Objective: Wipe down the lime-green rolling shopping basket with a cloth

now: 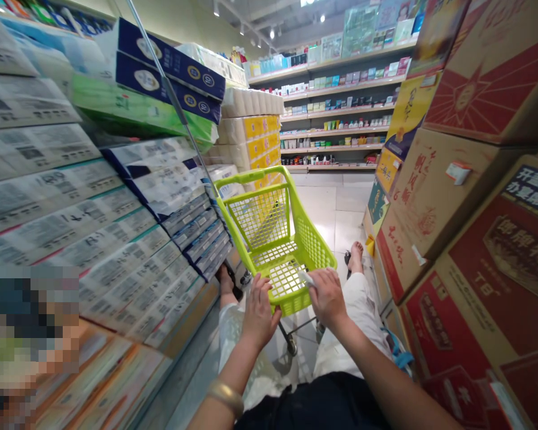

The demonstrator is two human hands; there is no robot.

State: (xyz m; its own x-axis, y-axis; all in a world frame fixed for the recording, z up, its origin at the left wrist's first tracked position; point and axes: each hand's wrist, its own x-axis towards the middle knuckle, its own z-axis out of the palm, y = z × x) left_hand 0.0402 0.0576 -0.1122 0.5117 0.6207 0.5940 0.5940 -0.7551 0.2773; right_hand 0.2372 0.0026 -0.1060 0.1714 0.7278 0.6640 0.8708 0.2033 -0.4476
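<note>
A lime-green shopping cart (312, 242) with a perforated plastic basket stands right in front of me, and nothing lies in its basket. My left hand (257, 313) is closed over the near left part of the basket's rim, thumb on the near side. At the near right corner, my right hand (329, 295) is closed around a small white object (305, 277), which sticks out past the fingers toward the basket. What this object is, I cannot make out. The right hand rests against the rim.
Stacked packs of tissue (130, 251) line the left side, with a thin metal pole (173, 95) in front. Cardboard cartons (439, 197) rise close on the right. Pale floor tiles (316, 206) lead to stocked shelves (341, 89) at the back.
</note>
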